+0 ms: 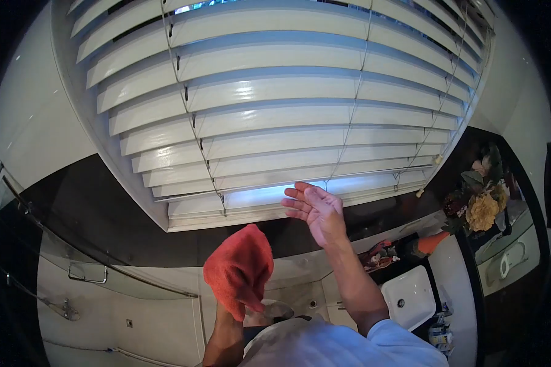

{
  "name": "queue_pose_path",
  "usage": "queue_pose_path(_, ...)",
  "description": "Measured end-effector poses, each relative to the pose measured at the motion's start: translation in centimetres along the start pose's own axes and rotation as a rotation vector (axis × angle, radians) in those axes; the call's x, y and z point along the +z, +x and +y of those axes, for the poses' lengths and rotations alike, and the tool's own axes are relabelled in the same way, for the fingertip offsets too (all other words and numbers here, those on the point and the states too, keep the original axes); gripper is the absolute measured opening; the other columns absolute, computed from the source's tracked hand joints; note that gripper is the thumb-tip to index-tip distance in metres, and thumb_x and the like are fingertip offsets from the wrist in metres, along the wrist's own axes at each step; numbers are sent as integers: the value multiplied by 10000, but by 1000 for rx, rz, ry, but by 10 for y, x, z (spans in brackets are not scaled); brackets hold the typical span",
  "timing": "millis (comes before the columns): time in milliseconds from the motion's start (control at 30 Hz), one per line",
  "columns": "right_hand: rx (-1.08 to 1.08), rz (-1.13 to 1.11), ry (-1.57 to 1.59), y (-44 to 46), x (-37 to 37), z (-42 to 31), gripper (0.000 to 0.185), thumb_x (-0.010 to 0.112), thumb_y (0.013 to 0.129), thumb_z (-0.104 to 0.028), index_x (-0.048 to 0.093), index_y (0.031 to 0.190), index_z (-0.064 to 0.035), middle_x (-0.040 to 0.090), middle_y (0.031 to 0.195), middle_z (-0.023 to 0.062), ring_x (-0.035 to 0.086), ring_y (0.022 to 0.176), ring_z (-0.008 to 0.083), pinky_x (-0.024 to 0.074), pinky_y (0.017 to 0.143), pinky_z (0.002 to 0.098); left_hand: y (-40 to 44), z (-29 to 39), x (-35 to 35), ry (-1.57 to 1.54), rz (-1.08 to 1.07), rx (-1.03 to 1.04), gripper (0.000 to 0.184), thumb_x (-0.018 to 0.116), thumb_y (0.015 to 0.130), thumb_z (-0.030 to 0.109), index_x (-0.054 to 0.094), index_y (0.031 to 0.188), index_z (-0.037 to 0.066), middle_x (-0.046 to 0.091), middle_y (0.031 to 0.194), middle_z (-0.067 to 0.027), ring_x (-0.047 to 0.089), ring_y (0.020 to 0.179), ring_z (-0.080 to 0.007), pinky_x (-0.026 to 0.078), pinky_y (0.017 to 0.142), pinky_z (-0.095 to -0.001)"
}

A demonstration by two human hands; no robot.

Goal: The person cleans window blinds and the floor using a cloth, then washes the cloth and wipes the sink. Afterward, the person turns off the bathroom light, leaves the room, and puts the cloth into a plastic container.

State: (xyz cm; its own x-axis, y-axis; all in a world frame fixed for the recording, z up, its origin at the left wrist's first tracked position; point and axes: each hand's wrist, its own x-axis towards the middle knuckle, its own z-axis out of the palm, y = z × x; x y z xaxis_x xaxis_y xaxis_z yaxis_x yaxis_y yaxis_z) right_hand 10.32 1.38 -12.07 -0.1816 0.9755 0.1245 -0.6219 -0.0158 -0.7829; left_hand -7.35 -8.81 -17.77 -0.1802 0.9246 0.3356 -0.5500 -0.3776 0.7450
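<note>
Here's the red cloth (237, 269), draped over the left hand (228, 314) below the blind (275, 117); can't tell how those fingers sit underneath! The right hand (319, 215), fingers loosely parted and curled, hovers by the blind's lower edge.

I look out through one camera on the person's head, facing forward and steeply down. Its wide lens bows the blinds (275, 88), which fill the top of my view, and leaves the corners dark. The wearer's shirt (324, 345) sits close along my bottom edge, the right hand (321, 218) is near the middle, and the sink (417, 290) lies farther off, lower right.
</note>
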Motion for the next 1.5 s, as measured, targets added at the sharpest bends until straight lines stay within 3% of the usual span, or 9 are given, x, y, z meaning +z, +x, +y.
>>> queue_pose_path(200,25,182,73,17,11,12,270,552,941,-200,554,1074,35,674,961,170,694,809,257,577,639,354,26,46,46,623,133,22,169,590,805,95,571,804,-73,581,762,-139,546,623,-164,449,540,-253)
queue_pose_path(333,40,260,77,21,16,11,230,562,934,-190,583,1011,26,683,864,150,688,677,227,560,546,328,55,17,17,276,-18,147,140,564,827,75,546,757,-44,594,773,-124,561,632,-179,477,542,-294)
queue_pose_path(400,-161,354,-274,19,17,10,191,570,928,-166,613,945,19,676,785,131,652,553,198,522,467,296,69,16,23,118,245,-21,153,545,876,96,558,736,36,605,719,-96,563,574,-180,489,512,-332)
queue_pose_path(467,-394,387,-434,21,14,14,162,598,906,-152,633,906,7,655,684,112,620,491,152,468,416,277,76,16,22,111,208,-30,139,540,876,96,558,759,23,601,723,-98,560,577,-179,483,509,-319)
queue_pose_path(533,-864,428,-1025,23,11,9,136,635,872,-133,634,942,-16,616,600,105,616,481,166,442,419,284,82,13,18,98,133,-57,125,530,876,96,558,804,-3,595,730,-103,553,583,-177,472,501,-293)
queue_pose_path(567,-894,327,-1212,24,8,2,150,618,862,-138,618,975,-39,582,559,143,620,496,267,458,449,369,83,8,13,99,131,-58,125,530,876,96,558,804,-3,595,730,-103,553,583,-177,472,501,-293)
queue_pose_path(700,-645,93,-1626,35,17,-33,218,570,854,-159,596,1015,-15,584,623,236,579,622,461,469,577,515,78,1,10,140,160,-55,132,519,876,88,566,813,-17,594,718,-106,558,578,-178,467,483,-283)
queue_pose_path(1167,-703,-214,-1979,48,22,-78,196,620,752,-174,602,815,11,579,591,228,610,604,417,499,598,490,78,10,22,71,182,-65,123,517,881,86,559,774,43,556,712,-29,521,584,-125,436,488,-269)
queue_pose_path(1500,-922,-307,-2265,47,18,-70,173,635,766,-170,634,862,-26,561,532,105,591,493,278,452,470,399,97,6,44,64,239,-22,155,532,901,115,567,773,35,577,703,-38,526,566,-128,431,475,-270)
